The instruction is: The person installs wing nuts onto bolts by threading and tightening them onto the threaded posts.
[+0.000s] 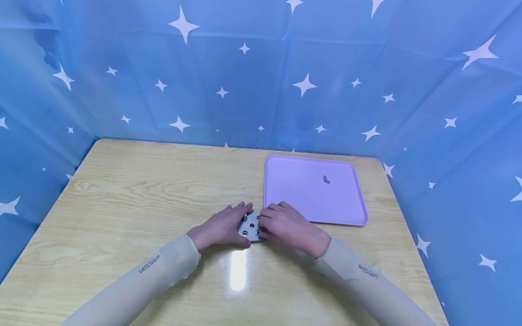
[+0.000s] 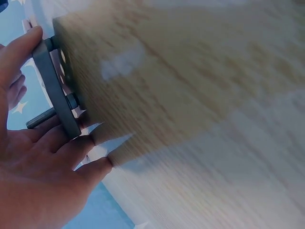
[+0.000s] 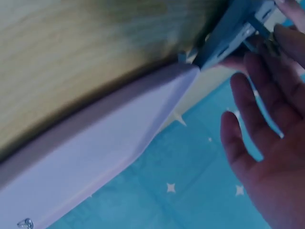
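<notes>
A grey metal plate (image 1: 251, 226) with several round holes lies on the table in the head view. My left hand (image 1: 224, 225) grips it by opposite edges, thumb at the near side. In the left wrist view, the plate (image 2: 55, 86) stands off the tabletop on bolt heads, and a threaded bolt (image 2: 42, 117) sticks up from it. My right hand (image 1: 291, 225) is over the plate's right side. Its thumb and fingertips pinch a small shiny metal piece (image 3: 272, 44) at an upright bolt (image 3: 258, 27); the fingers partly hide this piece, so its kind is unclear.
Just behind the right hand lies a purple tray (image 1: 302, 199), its near left corner close to the plate. On it rests a small silvery metal piece (image 1: 326, 179), perhaps a wing nut. Blue star-patterned cloth (image 1: 244, 113) hangs behind and beside the wooden table (image 1: 163, 181).
</notes>
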The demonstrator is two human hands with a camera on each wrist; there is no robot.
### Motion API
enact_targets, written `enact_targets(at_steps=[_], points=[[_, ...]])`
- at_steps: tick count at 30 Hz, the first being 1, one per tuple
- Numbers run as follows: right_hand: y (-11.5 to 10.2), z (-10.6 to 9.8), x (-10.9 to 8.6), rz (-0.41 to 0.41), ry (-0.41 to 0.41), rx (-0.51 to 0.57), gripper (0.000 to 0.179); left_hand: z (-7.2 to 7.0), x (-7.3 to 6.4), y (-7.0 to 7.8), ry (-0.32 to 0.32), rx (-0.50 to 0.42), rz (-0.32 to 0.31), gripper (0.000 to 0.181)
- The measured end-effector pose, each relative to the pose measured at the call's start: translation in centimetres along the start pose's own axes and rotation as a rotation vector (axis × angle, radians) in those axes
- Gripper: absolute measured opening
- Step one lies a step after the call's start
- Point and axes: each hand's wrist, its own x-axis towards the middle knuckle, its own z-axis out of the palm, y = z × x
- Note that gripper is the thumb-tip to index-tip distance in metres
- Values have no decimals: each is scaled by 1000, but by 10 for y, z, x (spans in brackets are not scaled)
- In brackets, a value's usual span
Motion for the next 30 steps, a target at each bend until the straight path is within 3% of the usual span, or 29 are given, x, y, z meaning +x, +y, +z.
enact_targets(at_steps=[13,19,21,24,27,30], points=[[-19,16,6,201,145,-62,27,-2,-2,0,-4,27,8,102],[-18,-1,1,289,9,3,48,-3,-3,0,17,28,29,102],[-13,-10,-3,265,-38,43,52,-2,-3,0,18,21,32,102],[-5,-17,-8,143,-69,79,37,-1,-2,1,10,15,26,101],[-1,-16,-11,8,-74,95,36,0,-2,1,5,20,21,100],[-1,-12,-11,-53,-57,71,35,0,-1,2,2,21,18,100]])
